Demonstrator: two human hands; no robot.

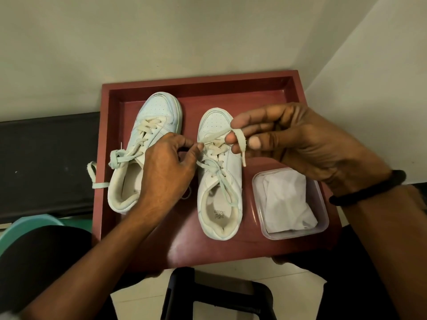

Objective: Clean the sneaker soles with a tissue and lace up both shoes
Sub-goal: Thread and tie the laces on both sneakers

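Raised nearest the lens, the right hand (291,144) pinches the loose lace (241,144) end. The left hand (168,165) pinches, it seems, the same lace at an eyelet of the sneaker (232,172) standing in the red tray (198,85). Lacing this second shoe is in hand; next the end needs threading through a free eyelet.

Likely a home, corner of plain cream walls (208,31), pale tiled floor (293,294), black stool (180,294), teal plastic tub (23,227)
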